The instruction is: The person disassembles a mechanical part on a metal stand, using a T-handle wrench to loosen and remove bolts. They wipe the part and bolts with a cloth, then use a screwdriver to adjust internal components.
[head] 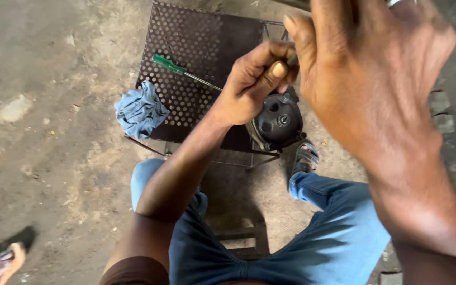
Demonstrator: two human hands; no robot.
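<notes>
Left hand (249, 87) was over the desk (207, 42), a dark perforated metal stand; fingers (262, 63) curled tight round a thin tool shaft, thumb pressed on top. Shaft mostly hidden in the grip, tool type unclear. The fist sat right above the round black metal part (278, 122), which rested at the desk's near right edge, face up, a central nut and two holes showing. Whether the tool tip touched the part could not be told.

Right hand (376, 89) was raised close to the camera, blurred, back of hand toward the lens. Fingers pointed up toward the left fist; spread and any hold could not be told.

Green-handled screwdriver (186, 73) lay on the desk's left half, untouched. Crumpled blue rag (141, 110) hung over the desk's left edge. Person was seated in blue jeans, a sandalled foot (306, 157) on the concrete floor just beside the part
</notes>
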